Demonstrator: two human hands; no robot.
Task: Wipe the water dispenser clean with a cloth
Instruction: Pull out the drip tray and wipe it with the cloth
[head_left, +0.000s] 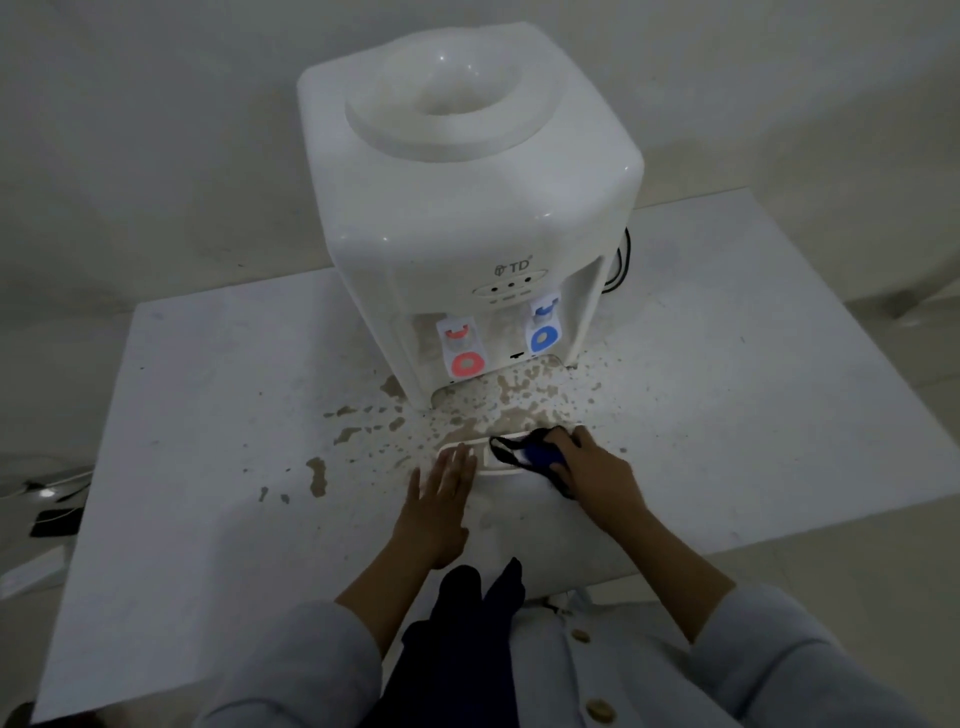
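Dispenser: I see the water dispenser (467, 208) standing at the table's (208, 519) far side.
Right hand: right hand (597, 467) clutching the cloth (540, 454) on the drip tray (498, 465).
Left hand: left hand (441, 499) flat, steadying the tray's left end.
Progress: brown splashes (509, 400) remain; early going, I'd say.

Dispenser (467, 208) on table (208, 415); tray (493, 457) before it; cable (621, 265) behind.

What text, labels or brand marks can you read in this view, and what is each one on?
"TD", with a small logo before it: front of the water dispenser, above the taps.
Marks by the three dark dots on the panel under it: too small to read.
Nothing else readable.
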